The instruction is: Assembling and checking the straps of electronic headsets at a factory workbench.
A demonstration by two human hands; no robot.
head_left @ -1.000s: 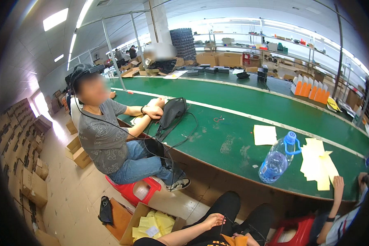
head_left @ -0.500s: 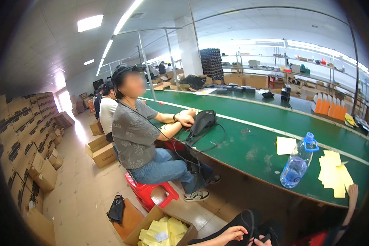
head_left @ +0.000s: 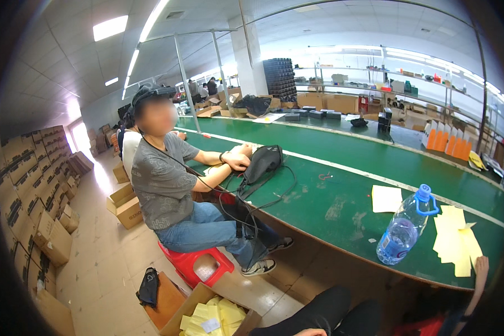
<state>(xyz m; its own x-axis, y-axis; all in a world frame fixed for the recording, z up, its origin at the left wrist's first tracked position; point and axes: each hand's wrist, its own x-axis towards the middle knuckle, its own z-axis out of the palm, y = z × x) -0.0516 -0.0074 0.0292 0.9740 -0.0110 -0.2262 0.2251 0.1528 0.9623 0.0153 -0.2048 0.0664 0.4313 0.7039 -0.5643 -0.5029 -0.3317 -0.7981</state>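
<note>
Yellow paper sheets at the table's near edge, one hand beside them

Yellow paper sheets (head_left: pixel 456 238) lie in a loose stack on the green worktable (head_left: pixel 341 185), close to its near edge at the right of the view. The person's right hand (head_left: pixel 480 267) rises from below that edge with fingers extended upward, the fingertips just beside the lowest sheet; whether they touch it cannot be told, and the hand grips nothing that shows. The left hand (head_left: pixel 311 332) barely enters at the bottom edge, above a black-trousered knee; only a sliver shows, so how far it is open cannot be told.

Just left of the stack stands a clear plastic water bottle (head_left: pixel 404 231) with a blue cap and handle, tilted slightly. Beyond it lies a single pale yellow sheet (head_left: pixel 386 199).

Farther along the table a co-worker in a grey shirt (head_left: pixel 162 182) sits on a red plastic stool (head_left: pixel 199 263), both hands resting by a black bag (head_left: pixel 261 162) on the table. On the floor near the wearer's legs sits an open cardboard box (head_left: pixel 213 313) holding more yellow sheets. Stacked cartons (head_left: pixel 33 207) line the left wall.
</note>
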